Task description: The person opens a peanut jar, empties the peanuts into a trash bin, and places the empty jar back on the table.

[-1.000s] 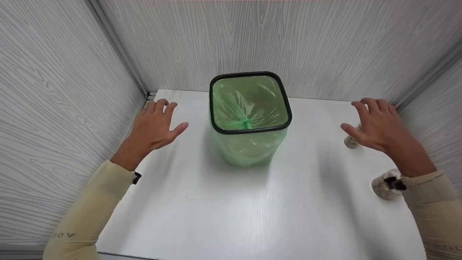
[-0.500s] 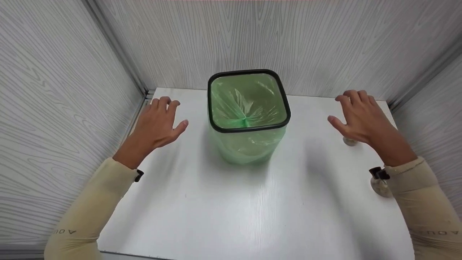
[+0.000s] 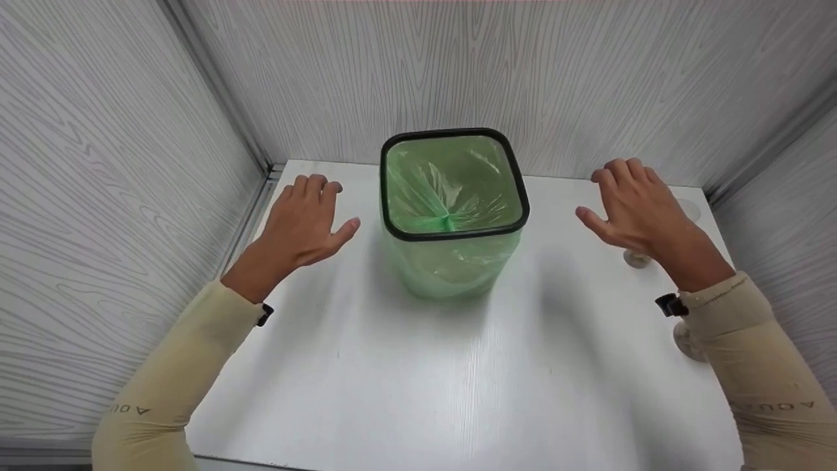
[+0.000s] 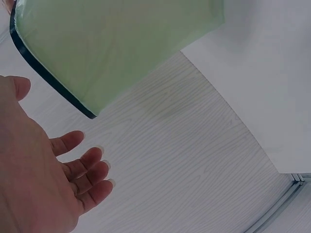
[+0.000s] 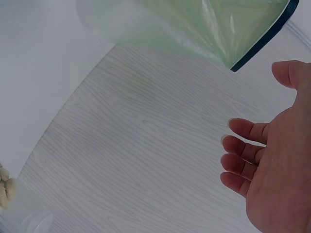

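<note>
Head view shows a green-lined square waste bin (image 3: 451, 269) upright on the white table (image 3: 425, 399), its black rim (image 3: 458, 234) uppermost. Left of the bin is the left hand (image 3: 301, 222), right of it the right hand (image 3: 637, 210); both hold nothing, fingers loosely bent, thumbs apart. Two clear jars (image 3: 688, 343) stand right of the bin, partly hidden. This looks like positioning before contact; gripping the bin would call for both palms coming inward evenly.

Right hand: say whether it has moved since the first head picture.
Yes: in the head view, the right hand has moved left, nearer the black-rimmed bin.
</note>
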Tool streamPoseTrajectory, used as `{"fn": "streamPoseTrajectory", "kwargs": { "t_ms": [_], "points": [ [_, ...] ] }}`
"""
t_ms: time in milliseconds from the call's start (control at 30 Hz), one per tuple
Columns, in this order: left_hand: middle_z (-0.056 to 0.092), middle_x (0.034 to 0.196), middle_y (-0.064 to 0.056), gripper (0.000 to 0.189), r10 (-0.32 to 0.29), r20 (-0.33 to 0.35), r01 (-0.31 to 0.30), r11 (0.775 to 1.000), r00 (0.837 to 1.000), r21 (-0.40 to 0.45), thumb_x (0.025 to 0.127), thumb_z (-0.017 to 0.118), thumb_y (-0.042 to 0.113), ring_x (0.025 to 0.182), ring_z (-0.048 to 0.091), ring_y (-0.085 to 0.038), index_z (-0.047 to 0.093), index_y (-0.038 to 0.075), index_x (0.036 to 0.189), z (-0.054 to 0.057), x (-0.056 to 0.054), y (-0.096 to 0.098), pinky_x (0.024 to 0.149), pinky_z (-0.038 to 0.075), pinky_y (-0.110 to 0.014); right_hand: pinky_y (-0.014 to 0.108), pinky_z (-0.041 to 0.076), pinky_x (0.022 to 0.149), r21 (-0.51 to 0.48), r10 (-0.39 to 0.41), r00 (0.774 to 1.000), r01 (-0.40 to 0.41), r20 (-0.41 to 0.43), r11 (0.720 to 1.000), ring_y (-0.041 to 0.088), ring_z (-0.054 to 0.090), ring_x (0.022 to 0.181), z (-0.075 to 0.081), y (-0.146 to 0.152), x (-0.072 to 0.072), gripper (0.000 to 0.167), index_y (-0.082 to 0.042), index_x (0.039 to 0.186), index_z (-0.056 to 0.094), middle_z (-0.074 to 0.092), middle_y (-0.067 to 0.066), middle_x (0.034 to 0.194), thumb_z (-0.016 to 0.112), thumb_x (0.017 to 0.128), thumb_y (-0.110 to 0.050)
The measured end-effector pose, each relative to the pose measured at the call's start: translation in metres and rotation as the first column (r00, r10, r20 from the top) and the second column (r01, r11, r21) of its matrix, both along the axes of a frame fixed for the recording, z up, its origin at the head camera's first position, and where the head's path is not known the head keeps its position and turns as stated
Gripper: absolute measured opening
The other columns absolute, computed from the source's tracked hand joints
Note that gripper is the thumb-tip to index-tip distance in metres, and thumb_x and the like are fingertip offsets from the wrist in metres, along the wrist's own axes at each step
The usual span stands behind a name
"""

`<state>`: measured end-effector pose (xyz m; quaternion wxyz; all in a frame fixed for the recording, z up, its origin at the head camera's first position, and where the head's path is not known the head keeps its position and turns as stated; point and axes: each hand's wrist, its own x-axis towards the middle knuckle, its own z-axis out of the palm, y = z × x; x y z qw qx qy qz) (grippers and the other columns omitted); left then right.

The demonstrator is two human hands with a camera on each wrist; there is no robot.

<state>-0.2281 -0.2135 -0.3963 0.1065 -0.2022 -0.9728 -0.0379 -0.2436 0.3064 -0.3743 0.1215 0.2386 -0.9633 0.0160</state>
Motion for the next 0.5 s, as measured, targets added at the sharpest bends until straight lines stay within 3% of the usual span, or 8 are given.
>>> {"fn": "streamPoseTrajectory", "kwargs": {
  "t_ms": [500],
  "points": [
    [0.056, 0.120, -0.023, 0.069, -0.029, 0.016, 0.029, 0.999, 0.999, -0.041, 0.102, 0.040, 0.057, 0.112, 0.052, -0.039, 0.053, -0.005, 0.130, 0.007, 0.000, 0.021, 0.100, 0.046, -0.051, 0.059, 0.044, 0.093, -0.005, 0.074, 0.997, -0.074, -0.013, 0.997, 0.044, 0.050, 0.108, 0.007, -0.030, -0.019, 0.059, 0.009, 0.120, 0.057, 0.056, 0.027, 0.118, 0.049, 0.099, -0.046]
  ]
}}
